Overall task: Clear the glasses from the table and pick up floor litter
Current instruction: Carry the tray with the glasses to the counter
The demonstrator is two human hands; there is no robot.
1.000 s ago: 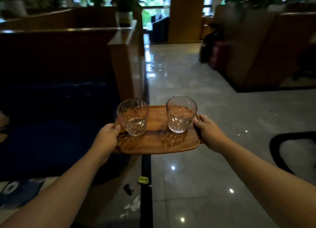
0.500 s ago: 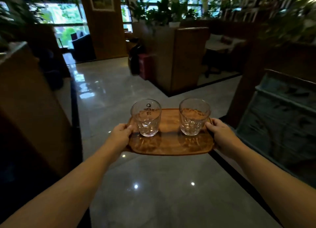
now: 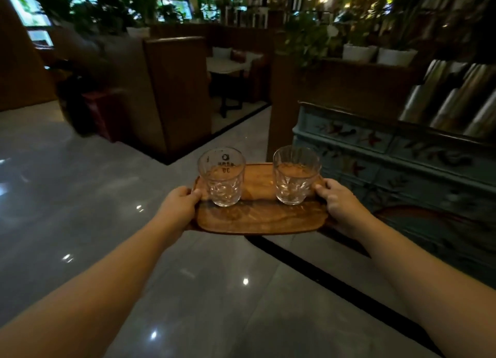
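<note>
Left hand [image 3: 179, 206]: grips short end of tray. Wooden tray [image 3: 259, 218]: oblong, grained, long axis left-right, held level above glossy grey floor [image 3: 80, 196]. Left glass [image 3: 221, 180], right glass [image 3: 295, 175]: clear, faceted, upright, apart. Right hand [image 3: 338, 204]: grips opposite end.

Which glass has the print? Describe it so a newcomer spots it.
Find the wooden tray held over the grey floor by both hands. Two clear glasses stand on it, apart. The printed glass is nearest the left hand, with dark markings near its rim; the other glass shows none.
</note>
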